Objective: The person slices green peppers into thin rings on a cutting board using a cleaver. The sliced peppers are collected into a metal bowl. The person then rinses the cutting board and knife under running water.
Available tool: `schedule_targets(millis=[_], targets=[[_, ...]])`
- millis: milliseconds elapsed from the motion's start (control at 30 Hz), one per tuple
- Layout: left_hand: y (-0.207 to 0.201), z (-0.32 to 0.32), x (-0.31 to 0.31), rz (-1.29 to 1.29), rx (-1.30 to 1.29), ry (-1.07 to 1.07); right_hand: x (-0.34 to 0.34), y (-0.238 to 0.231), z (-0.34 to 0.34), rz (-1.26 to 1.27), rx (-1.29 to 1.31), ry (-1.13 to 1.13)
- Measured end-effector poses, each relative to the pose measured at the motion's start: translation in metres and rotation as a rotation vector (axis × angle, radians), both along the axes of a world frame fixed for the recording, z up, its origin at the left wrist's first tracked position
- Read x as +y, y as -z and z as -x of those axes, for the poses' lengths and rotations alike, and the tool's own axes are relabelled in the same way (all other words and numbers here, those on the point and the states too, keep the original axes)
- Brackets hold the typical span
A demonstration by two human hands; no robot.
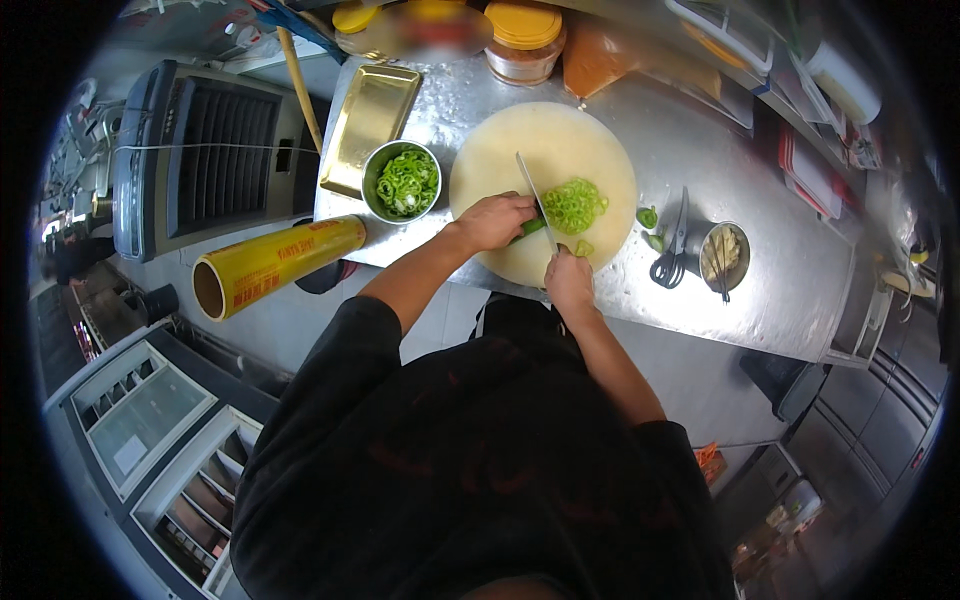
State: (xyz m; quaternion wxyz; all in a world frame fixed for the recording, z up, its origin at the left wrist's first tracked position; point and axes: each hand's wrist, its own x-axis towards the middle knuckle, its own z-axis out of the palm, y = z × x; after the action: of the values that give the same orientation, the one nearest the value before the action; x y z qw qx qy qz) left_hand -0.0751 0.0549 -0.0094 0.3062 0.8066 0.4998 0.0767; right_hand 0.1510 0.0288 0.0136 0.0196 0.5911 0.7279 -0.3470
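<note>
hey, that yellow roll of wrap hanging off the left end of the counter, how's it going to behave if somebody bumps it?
The yellow roll lies on its side at the counter corner, partly past the edge, so a nudge would probably send it rolling or dropping off. It's a round tube with nothing blocking it. It looks stiff, with a hollow core, so likely easy to grab with one hand.

A green chili pepper (531,227) lies under the left hand's fingertips; its cut rings (574,205) sit heaped beyond the knife (536,199), probably right-hand-held.
</note>
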Motion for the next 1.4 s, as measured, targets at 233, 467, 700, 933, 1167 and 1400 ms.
schedule_targets(millis=[233, 467, 700, 933, 1167, 1400], targets=[[-0.031, 0.005, 0.0, -0.013, 0.063, -0.008, 0.001, -0.005, 0.011, 0.015, -0.046, 0.027], [-0.043, -0.005, -0.037, -0.003, 0.084, -0.075, 0.003, 0.001, 0.007, 0.0, -0.002, 0.08], [-0.033, -0.014, -0.032, 0.063, 0.262, -0.074, -0.002, -0.035, -0.01, 0.039, 0.013, 0.025], [-0.042, -0.02, -0.02, 0.07, 0.307, -0.049, -0.009, -0.072, -0.018, 0.021, -0.058, -0.025], [-0.036, -0.015, -0.017, 0.008, 0.277, -0.016, -0.005, -0.068, -0.016, 0.068, -0.081, -0.043], [-0.029, -0.008, -0.015, 0.072, 0.294, -0.009, 0.005, -0.012, 0.009, 0.052, 0.001, 0.04]])
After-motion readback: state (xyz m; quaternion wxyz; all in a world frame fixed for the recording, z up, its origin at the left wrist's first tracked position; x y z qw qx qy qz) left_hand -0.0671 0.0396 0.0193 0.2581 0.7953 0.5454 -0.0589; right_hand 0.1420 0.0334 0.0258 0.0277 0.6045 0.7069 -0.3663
